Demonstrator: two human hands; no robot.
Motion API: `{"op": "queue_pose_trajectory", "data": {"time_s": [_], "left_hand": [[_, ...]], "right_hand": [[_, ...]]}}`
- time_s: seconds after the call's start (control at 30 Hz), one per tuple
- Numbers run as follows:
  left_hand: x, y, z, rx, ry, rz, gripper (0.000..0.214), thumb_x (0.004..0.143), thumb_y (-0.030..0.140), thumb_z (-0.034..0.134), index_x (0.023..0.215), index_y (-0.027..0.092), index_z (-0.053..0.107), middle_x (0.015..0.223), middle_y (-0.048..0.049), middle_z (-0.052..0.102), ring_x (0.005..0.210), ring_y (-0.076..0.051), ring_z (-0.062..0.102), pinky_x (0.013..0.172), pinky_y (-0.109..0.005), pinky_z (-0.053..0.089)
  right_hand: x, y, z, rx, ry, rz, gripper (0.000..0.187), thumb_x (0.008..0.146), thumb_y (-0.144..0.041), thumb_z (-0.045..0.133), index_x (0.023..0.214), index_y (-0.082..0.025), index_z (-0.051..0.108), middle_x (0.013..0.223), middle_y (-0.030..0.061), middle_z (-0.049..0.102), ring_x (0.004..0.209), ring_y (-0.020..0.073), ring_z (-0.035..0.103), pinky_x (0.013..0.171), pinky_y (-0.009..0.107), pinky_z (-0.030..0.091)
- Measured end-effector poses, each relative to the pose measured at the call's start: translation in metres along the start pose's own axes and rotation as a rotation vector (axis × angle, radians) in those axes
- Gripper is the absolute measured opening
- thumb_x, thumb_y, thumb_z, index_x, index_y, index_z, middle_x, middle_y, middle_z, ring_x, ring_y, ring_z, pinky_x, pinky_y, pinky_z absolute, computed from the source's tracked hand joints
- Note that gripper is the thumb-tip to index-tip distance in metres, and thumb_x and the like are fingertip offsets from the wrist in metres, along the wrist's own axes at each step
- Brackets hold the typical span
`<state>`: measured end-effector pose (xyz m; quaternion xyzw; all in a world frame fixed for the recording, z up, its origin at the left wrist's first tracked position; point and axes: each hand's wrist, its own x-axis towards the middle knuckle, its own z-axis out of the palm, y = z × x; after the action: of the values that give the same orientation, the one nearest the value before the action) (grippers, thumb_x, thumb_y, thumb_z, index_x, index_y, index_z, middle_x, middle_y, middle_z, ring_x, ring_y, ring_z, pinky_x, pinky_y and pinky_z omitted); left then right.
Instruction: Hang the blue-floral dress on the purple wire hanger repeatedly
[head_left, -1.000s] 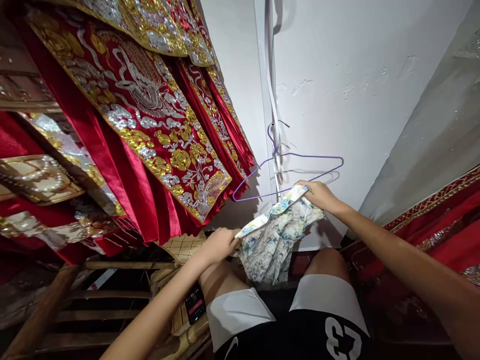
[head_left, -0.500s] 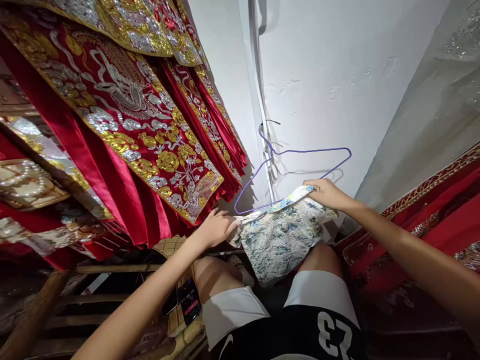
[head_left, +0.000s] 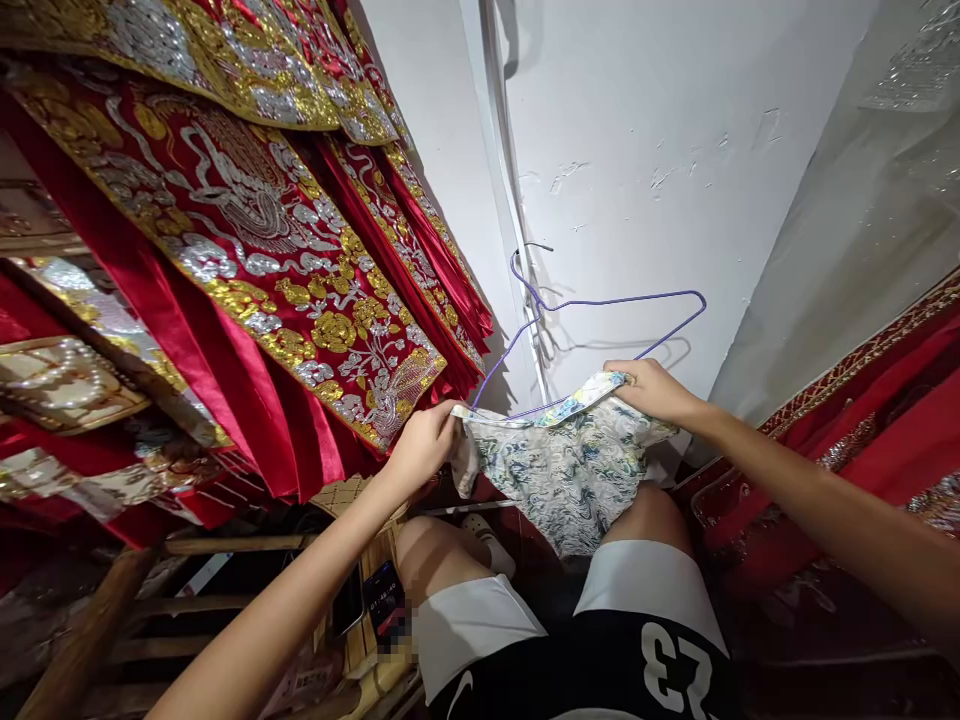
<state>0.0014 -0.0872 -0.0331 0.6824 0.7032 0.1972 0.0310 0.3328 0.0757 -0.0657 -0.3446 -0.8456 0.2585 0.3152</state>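
A white garment [head_left: 570, 470] with a blue, green and yellow floral pattern is stretched between my two hands above my knees. My left hand [head_left: 426, 440] is closed on its left top corner. My right hand [head_left: 651, 388] pinches the right end of the same top edge. Behind that edge is a purple wire hanger [head_left: 626, 299], its hook near the white strip on the wall. The hanger's lower bar is partly hidden by the cloth, and I cannot tell whether it passes inside the garment.
Red costumes with gold and silver embroidery [head_left: 330, 320] hang at the left. More red beaded fabric [head_left: 885, 430] is at the right, in front of a white wall [head_left: 660, 120]. A phone [head_left: 386, 600] lies on a bamboo seat [head_left: 240, 545] beside my left leg.
My left hand has risen slightly and moved left, now gripping the garment's corner and pulling the top edge tauter. The right hand stays almost in place.
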Motion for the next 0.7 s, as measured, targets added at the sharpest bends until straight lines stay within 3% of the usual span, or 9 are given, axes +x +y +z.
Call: {"op": "queue_pose_trajectory", "data": {"time_s": [0.07, 0.17, 0.3, 0.37, 0.43, 0.5, 0.57, 0.63, 0.7], "left_hand": [[0.01, 0.007, -0.004, -0.226, 0.147, 0.049, 0.038, 0.099, 0.027, 0.039, 0.116, 0.018, 0.071, 0.113, -0.0101, 0.077, 0.104, -0.026, 0.072, 0.093, -0.034, 0.051], [0.032, 0.023, -0.002, -0.376, 0.288, 0.113, 0.036, 0.097, 0.028, 0.043, 0.114, 0.018, 0.073, 0.119, -0.0079, 0.075, 0.114, -0.025, 0.068, 0.1, -0.035, 0.048], [0.065, 0.041, 0.015, -0.476, 0.345, 0.173, 0.035, 0.096, 0.024, 0.045, 0.121, 0.018, 0.069, 0.115, -0.0072, 0.076, 0.107, -0.023, 0.068, 0.096, -0.035, 0.05], [0.077, 0.042, 0.023, -0.478, 0.321, 0.205, 0.037, 0.094, 0.022, 0.046, 0.123, 0.017, 0.067, 0.11, -0.0067, 0.076, 0.1, -0.022, 0.069, 0.091, -0.034, 0.051], [0.084, 0.038, 0.024, -0.494, 0.273, 0.249, 0.035, 0.093, 0.024, 0.047, 0.119, 0.016, 0.07, 0.107, -0.0065, 0.076, 0.096, -0.022, 0.068, 0.088, -0.033, 0.051], [0.087, 0.031, 0.015, -0.506, 0.235, 0.275, 0.034, 0.093, 0.028, 0.048, 0.111, 0.015, 0.073, 0.106, -0.0069, 0.076, 0.095, -0.022, 0.068, 0.088, -0.032, 0.05], [0.086, 0.025, 0.0, -0.482, 0.213, 0.264, 0.033, 0.092, 0.03, 0.049, 0.106, 0.015, 0.075, 0.103, -0.0071, 0.076, 0.095, -0.023, 0.067, 0.088, -0.032, 0.05], [0.086, 0.02, -0.015, -0.467, 0.174, 0.235, 0.031, 0.089, 0.031, 0.052, 0.101, 0.015, 0.076, 0.099, -0.0065, 0.076, 0.09, -0.023, 0.066, 0.085, -0.032, 0.05], [0.086, 0.016, -0.026, -0.526, 0.106, 0.206, 0.028, 0.085, 0.034, 0.057, 0.096, 0.016, 0.075, 0.092, -0.0055, 0.075, 0.082, -0.022, 0.065, 0.077, -0.03, 0.05]], "right_hand": [[-0.002, -0.003, 0.004, -0.002, 0.026, 0.001, 0.008, 0.073, -0.024, 0.048, 0.068, -0.02, 0.052, 0.06, -0.0023, 0.05, 0.062, 0.0159, 0.047, 0.059, 0.027, 0.03], [-0.007, -0.012, 0.016, 0.071, 0.024, -0.026, 0.007, 0.072, -0.022, 0.048, 0.066, -0.02, 0.05, 0.06, -0.0029, 0.049, 0.062, 0.0149, 0.046, 0.059, 0.026, 0.03], [-0.017, -0.026, 0.03, 0.163, 0.007, -0.024, 0.009, 0.076, -0.022, 0.049, 0.07, -0.02, 0.055, 0.061, -0.0032, 0.049, 0.062, 0.0142, 0.045, 0.057, 0.025, 0.031], [-0.024, -0.029, 0.028, 0.137, 0.004, 0.023, 0.02, 0.075, -0.02, 0.049, 0.085, -0.02, 0.066, 0.062, -0.0038, 0.052, 0.058, 0.0137, 0.044, 0.055, 0.025, 0.031], [-0.03, -0.028, 0.017, 0.081, 0.062, 0.089, 0.051, 0.071, -0.017, 0.051, 0.118, -0.024, 0.068, 0.066, -0.0042, 0.058, 0.053, 0.0135, 0.044, 0.053, 0.026, 0.033], [-0.034, -0.024, -0.001, 0.031, 0.235, 0.127, 0.081, 0.067, -0.014, 0.054, 0.147, -0.026, 0.051, 0.073, -0.003, 0.065, 0.057, 0.0155, 0.051, 0.055, 0.026, 0.038], [-0.034, -0.019, -0.024, -0.004, 0.437, 0.129, 0.093, 0.065, -0.015, 0.06, 0.155, -0.024, 0.04, 0.08, 0.0004, 0.069, 0.067, 0.0195, 0.059, 0.059, 0.028, 0.043], [-0.03, -0.014, -0.05, -0.014, 0.506, 0.173, 0.081, 0.066, -0.019, 0.065, 0.146, -0.02, 0.055, 0.079, 0.0032, 0.07, 0.07, 0.0219, 0.061, 0.059, 0.03, 0.045], [-0.023, -0.012, -0.074, 0.049, 0.411, 0.252, 0.047, 0.065, -0.028, 0.07, 0.112, -0.018, 0.076, 0.075, 0.0045, 0.071, 0.064, 0.0208, 0.06, 0.055, 0.029, 0.043]]}}
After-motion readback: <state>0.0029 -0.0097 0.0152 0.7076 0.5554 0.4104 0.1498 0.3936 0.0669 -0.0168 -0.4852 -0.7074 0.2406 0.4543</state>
